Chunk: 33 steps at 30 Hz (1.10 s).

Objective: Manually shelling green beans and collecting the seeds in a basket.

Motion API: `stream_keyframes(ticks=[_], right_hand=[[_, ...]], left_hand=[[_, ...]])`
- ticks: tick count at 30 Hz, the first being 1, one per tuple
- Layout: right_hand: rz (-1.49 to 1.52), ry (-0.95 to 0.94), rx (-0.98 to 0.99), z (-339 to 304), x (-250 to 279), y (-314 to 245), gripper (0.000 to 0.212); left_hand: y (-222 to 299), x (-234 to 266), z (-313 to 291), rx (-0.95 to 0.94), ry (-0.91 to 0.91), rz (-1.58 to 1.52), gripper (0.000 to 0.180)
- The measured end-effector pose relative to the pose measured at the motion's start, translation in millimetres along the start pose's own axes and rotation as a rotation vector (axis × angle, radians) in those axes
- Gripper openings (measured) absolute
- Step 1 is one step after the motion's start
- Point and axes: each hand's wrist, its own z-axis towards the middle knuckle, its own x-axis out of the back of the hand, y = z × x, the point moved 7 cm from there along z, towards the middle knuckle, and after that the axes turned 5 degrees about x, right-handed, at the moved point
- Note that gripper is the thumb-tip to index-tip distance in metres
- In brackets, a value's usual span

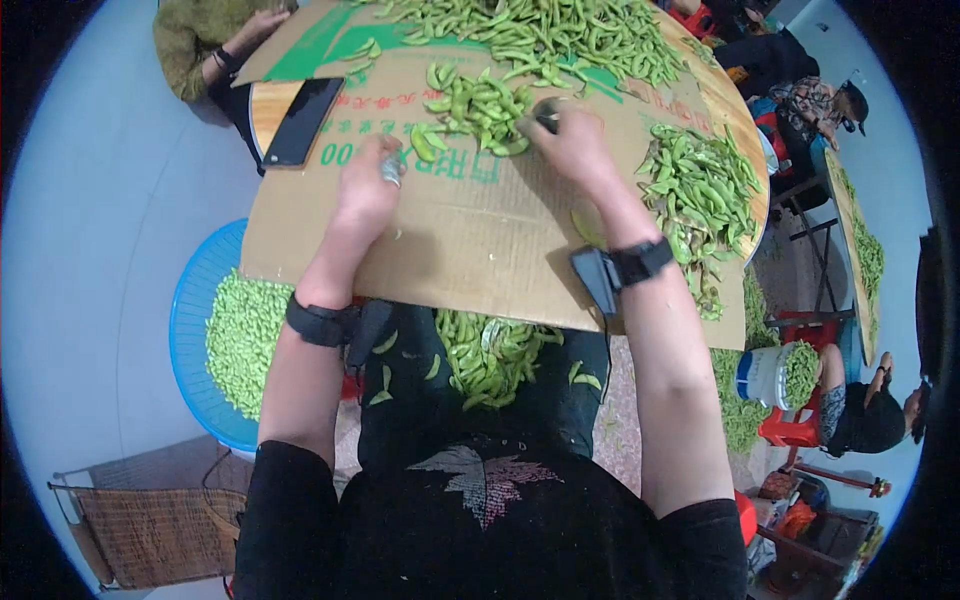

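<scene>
In the head view, both hands work over a sheet of brown cardboard (480, 250) that covers a round wooden table (272, 100) in the upper middle of the frame. The left hand (368, 190), just left of centre, is curled shut around a small metal tool (391, 169), its knuckles resting on the cardboard. The right hand (578, 140), a little higher and right of centre, is closed over the edge of a small heap of green bean pods (478, 108), fingers bent down into them; whether it grips one pod or several cannot be told. Each wrist carries a black band.

A larger pile of pods (540, 35) fills the top of the frame, and another pile (700, 190) lies at the right edge of the cardboard. Pods also lie in the person's lap (490, 355) below the cardboard's near edge. At lower left a blue basket (192, 310) holds shelled green beans (242, 340). A dark phone (302, 120) lies at upper left.

The step in hand looks like picking a pod out of the small heap to open it. The next move would call for drawing one pod free of its neighbours and bringing it toward the left hand's tool, without scattering the heap.
</scene>
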Motion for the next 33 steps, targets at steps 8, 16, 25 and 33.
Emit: stream_keyframes(ticks=[8, 16, 25, 33], right_hand=[[0.048, -0.156, -0.013, -40.7, 3.3, -23.3, 0.021], [0.385, -0.344, -0.178, -106.5, 34.8, -54.8, 0.026], [0.942, -0.277, -0.264, -147.2, -11.3, -61.7, 0.016], [1.337, -0.398, -0.305, -152.9, -12.8, -78.2, 0.019]], left_hand=[[61.2, -51.2, -43.6, -0.168, -0.302, -0.449, 0.029], [113.5, -28.6, -82.3, -0.523, -0.088, -0.116, 0.030], [78.5, -61.6, -97.8, 0.256, -0.448, -1.257, 0.010], [75.4, -61.8, -104.1, 0.416, -0.279, -1.353, 0.010]])
